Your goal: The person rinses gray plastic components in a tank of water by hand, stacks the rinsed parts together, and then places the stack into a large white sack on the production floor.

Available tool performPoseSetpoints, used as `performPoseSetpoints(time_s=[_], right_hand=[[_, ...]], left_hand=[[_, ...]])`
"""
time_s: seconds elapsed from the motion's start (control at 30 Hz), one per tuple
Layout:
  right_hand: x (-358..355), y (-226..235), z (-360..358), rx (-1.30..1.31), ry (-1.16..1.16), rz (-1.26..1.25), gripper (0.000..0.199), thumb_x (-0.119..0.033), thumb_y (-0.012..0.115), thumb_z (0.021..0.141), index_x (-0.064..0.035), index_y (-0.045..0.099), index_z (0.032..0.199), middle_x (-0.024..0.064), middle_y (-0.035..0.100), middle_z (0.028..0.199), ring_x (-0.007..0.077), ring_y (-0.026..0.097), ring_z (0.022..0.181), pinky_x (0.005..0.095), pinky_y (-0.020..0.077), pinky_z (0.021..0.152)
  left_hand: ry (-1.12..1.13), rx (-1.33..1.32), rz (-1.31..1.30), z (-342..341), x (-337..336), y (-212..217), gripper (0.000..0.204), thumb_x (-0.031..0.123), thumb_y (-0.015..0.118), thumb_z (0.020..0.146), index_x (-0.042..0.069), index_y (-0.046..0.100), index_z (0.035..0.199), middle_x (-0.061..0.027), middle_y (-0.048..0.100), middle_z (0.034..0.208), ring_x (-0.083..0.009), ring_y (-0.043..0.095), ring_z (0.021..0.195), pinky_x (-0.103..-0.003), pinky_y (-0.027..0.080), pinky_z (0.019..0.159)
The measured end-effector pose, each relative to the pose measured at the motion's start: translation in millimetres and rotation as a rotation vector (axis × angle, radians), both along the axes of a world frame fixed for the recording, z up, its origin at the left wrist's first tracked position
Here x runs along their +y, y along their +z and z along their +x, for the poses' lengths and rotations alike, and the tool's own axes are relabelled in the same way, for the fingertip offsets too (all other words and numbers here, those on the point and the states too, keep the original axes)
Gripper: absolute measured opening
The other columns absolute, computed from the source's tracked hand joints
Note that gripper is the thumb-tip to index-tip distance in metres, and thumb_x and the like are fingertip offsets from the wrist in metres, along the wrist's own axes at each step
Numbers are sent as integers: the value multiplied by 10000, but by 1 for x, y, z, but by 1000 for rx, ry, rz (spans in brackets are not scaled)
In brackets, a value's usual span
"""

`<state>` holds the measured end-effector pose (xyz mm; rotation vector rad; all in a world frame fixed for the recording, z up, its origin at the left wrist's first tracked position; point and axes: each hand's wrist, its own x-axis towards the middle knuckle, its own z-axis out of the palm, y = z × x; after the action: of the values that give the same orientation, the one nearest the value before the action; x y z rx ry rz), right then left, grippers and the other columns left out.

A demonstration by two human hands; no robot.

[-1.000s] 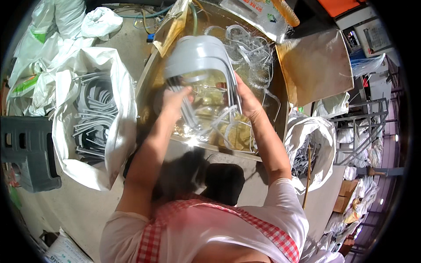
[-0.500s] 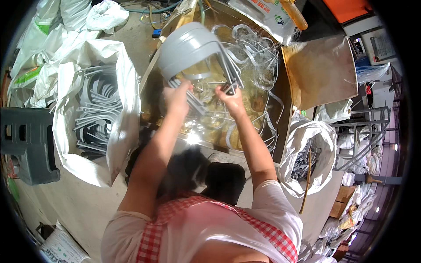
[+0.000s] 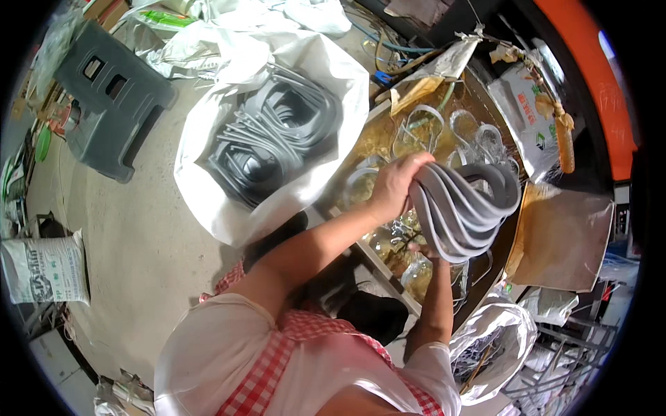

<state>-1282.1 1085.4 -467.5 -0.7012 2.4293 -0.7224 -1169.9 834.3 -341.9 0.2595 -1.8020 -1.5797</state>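
Bundle of grey rubber gasket loops [image 3: 463, 208], right of centre frame, over the worktable [image 3: 555, 243]. Left hand [image 3: 397, 182] clamped on its upper left end; right hand [image 3: 422, 249] underneath, mostly hidden, grip unclear. Looks light, floppy, prone to fanning out; best pinched across the whole stack.

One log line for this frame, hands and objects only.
left hand: grips bundle of grey rubber loops | right hand: under bundle | left: white sack of grey loops
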Motion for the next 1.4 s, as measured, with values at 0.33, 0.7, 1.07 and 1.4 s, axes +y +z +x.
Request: performPoseSetpoints(time_s=[0.33,0.7,1.07,1.4], right_hand=[[-107,163,33,62,-93,-944,463,-279,514,850,-48,411,1237,117,458,1215,208,497,1024,349,419,856],[-306,193,90,-371,-52,-1225,423,-270,456,876,-62,395,1239,107,464,1206,223,494,1044,363,407,912],[-372,163,106,-567,18,-1169,416,-149,546,789,-44,446,1179,99,539,1078,226,557,882,339,473,776],[-421,73,134,204,670,197,342,-95,579,674,3,594,1001,207,593,997,323,570,946,376,454,784]], left_hand=[[120,165,130,52,-42,56,412,66,619,729,39,456,1106,-104,599,965,-201,587,875,-306,455,758],[199,34,63,150,-147,126,558,75,685,690,32,443,1190,-115,500,1191,-177,463,1097,-303,353,936],[191,-448,650,269,-287,32,274,81,548,807,-53,471,1033,-107,587,855,-172,599,724,-282,498,618],[362,-226,631,254,-287,45,90,80,548,830,11,527,884,-52,573,783,-114,548,657,-248,472,610]])
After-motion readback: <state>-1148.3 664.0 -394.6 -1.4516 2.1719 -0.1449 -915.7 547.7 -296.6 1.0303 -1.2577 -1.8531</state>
